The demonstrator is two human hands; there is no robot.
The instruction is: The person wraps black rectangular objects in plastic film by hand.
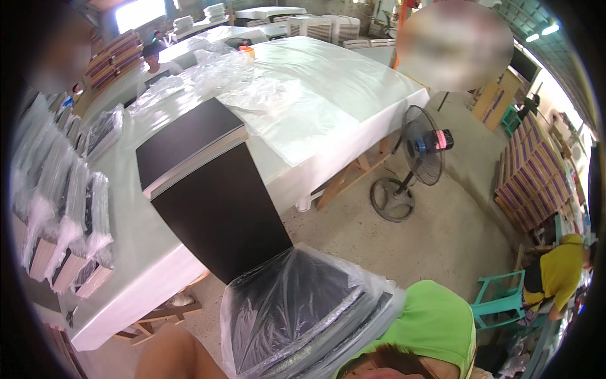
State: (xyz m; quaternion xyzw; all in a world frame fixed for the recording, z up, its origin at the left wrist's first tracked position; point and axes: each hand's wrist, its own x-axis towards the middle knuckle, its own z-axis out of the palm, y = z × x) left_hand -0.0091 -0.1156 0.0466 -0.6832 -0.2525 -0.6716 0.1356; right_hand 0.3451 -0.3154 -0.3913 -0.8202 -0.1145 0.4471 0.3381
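Neither of my hands shows; only a bare, bent limb (pixel 177 354) comes in at the lower left, its hand out of sight. Bright green cloth (pixel 435 322) fills part of the lower edge. In front of me, a clear plastic bag (pixel 303 309) covers dark, flat pieces with layered edges. A plain black panel (pixel 221 215) slopes from the table down to the bag. Above it, a black block (pixel 189 139) with a pale front edge rests on the large table (pixel 353 132), which is covered in whitish sheeting. What my hands touch is hidden.
Plastic-wrapped stacks (pixel 60 215) line the table's left side; loose clear plastic (pixel 214 82) lies farther back. A pedestal fan (pixel 420 148) stands right of the table. Striped stacks (pixel 536 174), a teal chair (pixel 499 306) and a person in yellow (pixel 555 275) are farther right. Another person (pixel 154 66) sits at the far left.
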